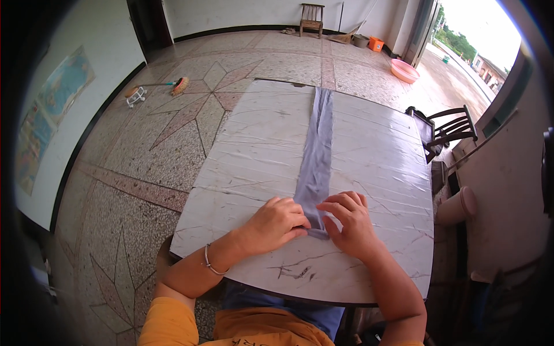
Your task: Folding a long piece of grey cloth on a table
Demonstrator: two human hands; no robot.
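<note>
A long narrow strip of grey cloth (319, 147) lies flat down the middle of a white marble-patterned table (254, 155), running from the far edge toward me. My left hand (276, 224) pinches the near end of the strip from the left. My right hand (348, 222) holds the same end from the right, fingers curled over it. Both hands meet at the strip's near tip, which is partly hidden under the fingers. A thin bracelet circles my left wrist.
A dark wooden chair (447, 130) stands at the table's right edge, another chair (311, 18) by the far wall. A pink basin (404, 70) and an orange bucket (375, 44) sit near the doorway. A brush and a small white object lie on the patterned floor (156, 87).
</note>
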